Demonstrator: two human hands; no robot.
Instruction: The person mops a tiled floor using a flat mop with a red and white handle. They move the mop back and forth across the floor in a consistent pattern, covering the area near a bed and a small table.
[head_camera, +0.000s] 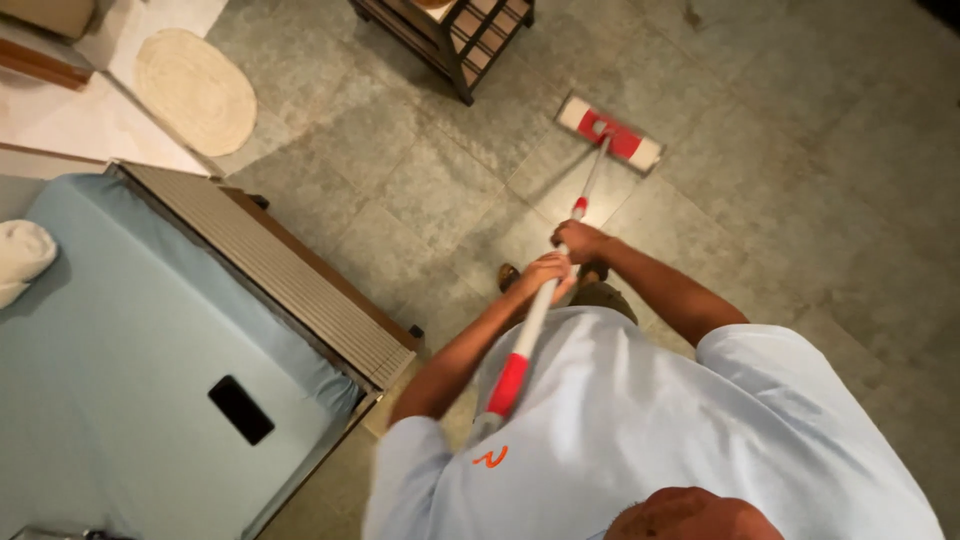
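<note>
We look down from above on a person gripping a flat mop with both hands; the left hand is wrapped tight around the white handle, lower on the shaft toward the body; the right hand is curled closed on the same handle just beyond it, nearer the mop head; the two hands sit close together, nearly touching. The handle runs slantwise from the chest out to the floor; a red grip band shows on the near part, by the pale blue shirt; a small red collar sits just past the right hand. The mop head, a white and red rectangle, lies flat on the grey-green tiled floor, well ahead of the hands. We note a dark slatted rack standing near the mop head, apart from it. To the left: a bed with a light blue sheet; a black phone lying on it; a rolled white towel at its far edge; a wooden slatted footboard along its side. A round woven mat lies on the paler floor at upper left.
</note>
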